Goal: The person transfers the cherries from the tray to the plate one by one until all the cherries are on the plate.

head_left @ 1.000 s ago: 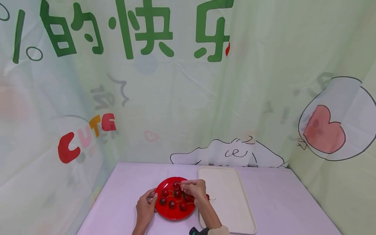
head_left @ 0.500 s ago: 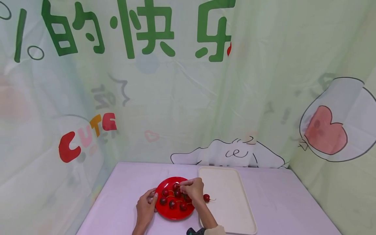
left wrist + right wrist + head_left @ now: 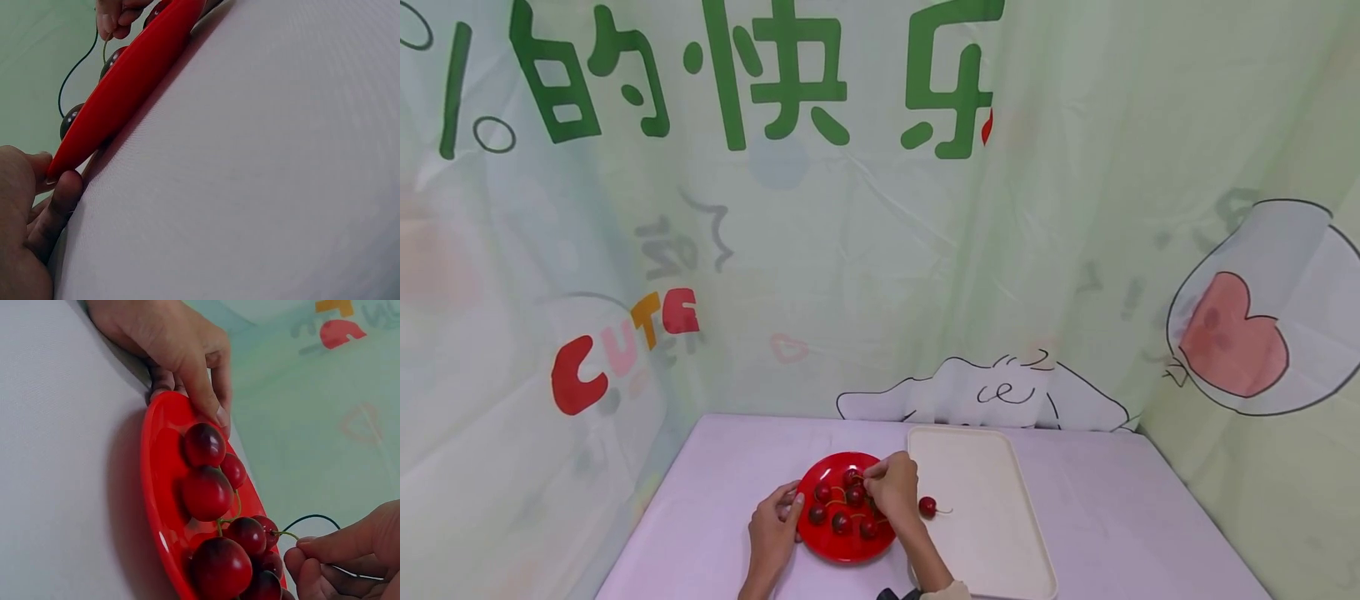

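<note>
A round red plate (image 3: 844, 553) holds several dark red cherries (image 3: 222, 569) with thin green stems. At its left side my left hand (image 3: 769, 527) grips the rim, thumb on top and fingers underneath, as the left wrist view shows. My right hand (image 3: 893, 487) is over the plate's far right part. In the right wrist view its thumb and forefinger pinch the stem (image 3: 286, 534) of one cherry (image 3: 265, 531), which sits among the others. The right hand hides some cherries in the head view.
To the plate's right lies a long cream tray (image 3: 992, 533). A lone cherry (image 3: 928, 507) rests at its left edge, stem pointing right. The table wears a pale lilac cloth (image 3: 1120, 517). A printed curtain (image 3: 880, 275) hangs behind and on both sides.
My right hand and forearm have shifted slightly left, uncovering the lone cherry at the tray's edge. The left hand has kept its place on the plate rim.
</note>
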`<state>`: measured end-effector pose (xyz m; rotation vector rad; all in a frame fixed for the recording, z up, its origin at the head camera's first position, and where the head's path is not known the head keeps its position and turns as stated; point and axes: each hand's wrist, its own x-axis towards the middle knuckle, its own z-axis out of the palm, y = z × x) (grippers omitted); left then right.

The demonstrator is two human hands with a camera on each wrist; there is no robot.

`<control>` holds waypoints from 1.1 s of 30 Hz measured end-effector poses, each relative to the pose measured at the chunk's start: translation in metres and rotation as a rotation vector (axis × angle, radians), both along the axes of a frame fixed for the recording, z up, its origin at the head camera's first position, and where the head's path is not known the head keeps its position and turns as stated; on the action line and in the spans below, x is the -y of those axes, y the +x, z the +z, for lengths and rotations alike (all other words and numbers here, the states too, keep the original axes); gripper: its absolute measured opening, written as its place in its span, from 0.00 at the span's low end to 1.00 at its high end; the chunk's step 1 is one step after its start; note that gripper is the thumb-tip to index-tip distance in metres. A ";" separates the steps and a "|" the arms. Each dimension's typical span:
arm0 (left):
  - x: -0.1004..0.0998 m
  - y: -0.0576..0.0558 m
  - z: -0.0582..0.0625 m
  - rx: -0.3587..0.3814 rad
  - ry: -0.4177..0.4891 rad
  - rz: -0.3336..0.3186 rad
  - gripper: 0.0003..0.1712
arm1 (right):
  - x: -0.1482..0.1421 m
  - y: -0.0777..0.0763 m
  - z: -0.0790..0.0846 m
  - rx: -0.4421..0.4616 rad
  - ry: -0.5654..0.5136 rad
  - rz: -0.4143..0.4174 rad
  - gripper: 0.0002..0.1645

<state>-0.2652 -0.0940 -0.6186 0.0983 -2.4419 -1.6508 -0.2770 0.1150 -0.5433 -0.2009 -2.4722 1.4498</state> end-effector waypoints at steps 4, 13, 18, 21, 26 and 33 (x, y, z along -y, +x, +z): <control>-0.001 0.002 0.001 -0.002 -0.003 0.005 0.20 | -0.006 -0.001 -0.006 -0.030 0.012 0.028 0.04; -0.003 0.001 -0.001 -0.008 0.000 -0.001 0.20 | -0.009 0.018 0.022 0.031 0.041 0.021 0.05; -0.001 0.001 -0.002 -0.020 -0.003 0.004 0.20 | -0.013 0.021 0.026 0.015 0.047 0.032 0.06; -0.001 0.002 0.000 -0.022 -0.006 0.004 0.20 | -0.015 0.024 0.031 0.003 0.049 0.034 0.05; 0.000 0.001 0.000 -0.026 -0.015 0.004 0.19 | -0.024 0.027 0.034 -0.021 0.025 0.025 0.03; 0.000 0.001 -0.002 -0.005 0.001 0.007 0.19 | -0.045 0.032 0.037 0.010 -0.015 -0.027 0.05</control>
